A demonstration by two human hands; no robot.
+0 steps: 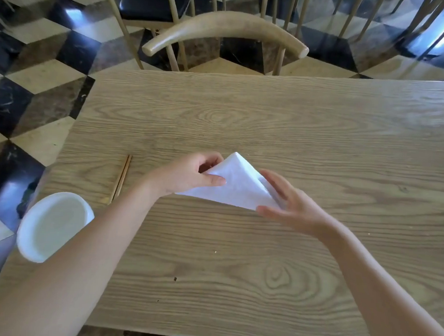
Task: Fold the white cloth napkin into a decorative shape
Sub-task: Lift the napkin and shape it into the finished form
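Napkin (238, 187) and everything else I work with sit on the table (270, 124), a wide pale-wood top that fills most of my view. A chair (224, 25) with a curved wooden back stands just beyond its far edge. A white bowl (53, 225) rests at the near left corner, partly behind my left forearm and well apart from the cloth.

The napkin lies around the middle of the table, already folded into a triangle. Its point aims away from me. Its long edge is nearest me and runs left to right, dipping a little toward the right. The upper part looks tented off the wood rather than flat, though I cannot tell how far.

My left hand (189, 173) is on the triangle's left slope. Its fingers curl behind the cloth and the thumb lies flat on top, so it pinches that edge. My right hand (289, 203) lies along the right slope. Its fingers are straight and slightly spread against the fabric, the thumb is near the lower right corner, and nothing is gripped.

Chopsticks (121, 178) lie together left of my left wrist, pointing away from me, clear of the fold.

I judge the next fold turns on that long edge. Both corners sit right at my fingertips, the right corner closest to my flat hand, so either could be drawn up toward the point.
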